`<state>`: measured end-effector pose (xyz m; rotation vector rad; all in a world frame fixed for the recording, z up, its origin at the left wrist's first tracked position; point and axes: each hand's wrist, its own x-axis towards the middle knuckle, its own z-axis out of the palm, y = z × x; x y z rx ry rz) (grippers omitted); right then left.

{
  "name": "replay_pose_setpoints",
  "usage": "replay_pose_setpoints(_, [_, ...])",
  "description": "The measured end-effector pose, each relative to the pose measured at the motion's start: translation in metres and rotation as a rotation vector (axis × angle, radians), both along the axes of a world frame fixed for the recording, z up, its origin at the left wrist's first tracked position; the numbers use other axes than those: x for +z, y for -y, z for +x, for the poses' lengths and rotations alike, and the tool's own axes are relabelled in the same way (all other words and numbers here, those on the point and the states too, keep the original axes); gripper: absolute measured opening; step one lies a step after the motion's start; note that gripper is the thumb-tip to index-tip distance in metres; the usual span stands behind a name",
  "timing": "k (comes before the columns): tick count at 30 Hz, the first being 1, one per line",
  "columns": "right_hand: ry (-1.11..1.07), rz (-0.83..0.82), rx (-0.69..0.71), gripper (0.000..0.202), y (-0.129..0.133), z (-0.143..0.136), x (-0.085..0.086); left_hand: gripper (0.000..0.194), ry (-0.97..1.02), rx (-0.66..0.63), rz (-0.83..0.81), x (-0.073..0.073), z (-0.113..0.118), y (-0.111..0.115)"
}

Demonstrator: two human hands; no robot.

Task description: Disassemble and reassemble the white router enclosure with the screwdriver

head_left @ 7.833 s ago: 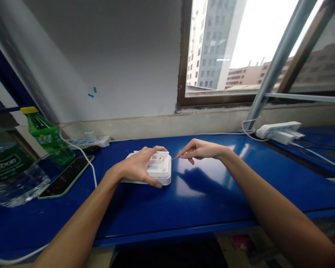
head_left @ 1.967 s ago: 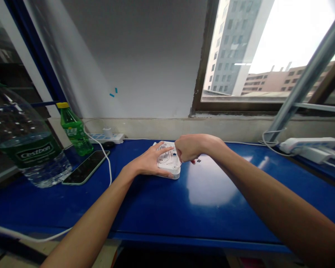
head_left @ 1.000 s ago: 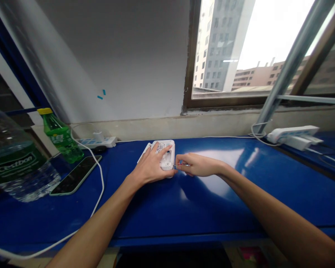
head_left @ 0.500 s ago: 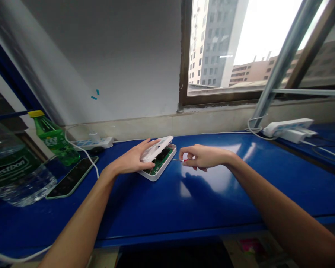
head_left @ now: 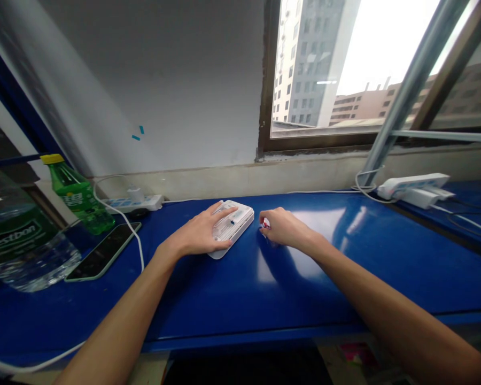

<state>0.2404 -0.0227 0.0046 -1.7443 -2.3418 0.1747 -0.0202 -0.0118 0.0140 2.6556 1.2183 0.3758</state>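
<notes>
A white plastic device case with vent slots lies on the blue table, its cover down over the base. My left hand rests across the cover with fingers and thumb spread, touching the top and the near edge. Just right of the case, apart from it, my right hand is closed round a small screwdriver. Only a bit of its red handle shows between the fingers; the shaft is hidden or too small to make out.
To the left are a phone, a green bottle and a large water bottle. A white cable runs past the phone. Power strips stand at the back left and right. A metal post rises before the window.
The cover, tilted up over a green circuit board before, is now down on the base under my left hand. My right hand has turned, and the screwdriver's shaft no longer shows.
</notes>
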Motion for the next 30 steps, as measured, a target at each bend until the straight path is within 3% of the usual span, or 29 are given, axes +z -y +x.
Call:
replay_pose_setpoints(3, [0.019, 0.033, -0.012, 0.031, -0.001, 0.005, 0.004, 0.097, 0.037, -0.097, -0.056, 0.008, -0.009, 0.0])
replay_pose_setpoints(5, [0.003, 0.053, 0.031, 0.057, -0.001, 0.01, 0.008, 0.103, 0.073, -0.154, -0.11, 0.014, -0.015, 0.001])
replay_pose_setpoints(7, [-0.051, 0.051, 0.163, 0.086, 0.0, 0.014, 0.011, 0.106, 0.096, -0.167, -0.146, 0.017, -0.02, 0.002])
replay_pose_setpoints(9, [-0.124, 0.022, 0.342, 0.101, 0.0, 0.017, 0.012, 0.108, 0.085, -0.129, -0.155, 0.019, -0.024, 0.002])
replay_pose_setpoints(12, [-0.187, -0.031, 0.478, 0.095, 0.0, 0.015, 0.013, 0.107, 0.035, -0.048, -0.136, 0.022, -0.029, 0.001])
replay_pose_setpoints(18, [-0.224, 0.028, 0.454, 0.072, 0.001, 0.007, 0.017, 0.103, 0.088, -0.038, -0.225, 0.023, -0.038, -0.002])
replay_pose_setpoints(24, [-0.241, 0.042, 0.458, 0.092, 0.0, 0.003, 0.009, 0.094, 0.185, -0.133, -0.274, 0.021, -0.036, -0.002])
replay_pose_setpoints(30, [-0.273, 0.033, 0.457, 0.101, 0.001, -0.002, 0.006, 0.084, 0.263, -0.161, -0.198, 0.027, -0.034, 0.002])
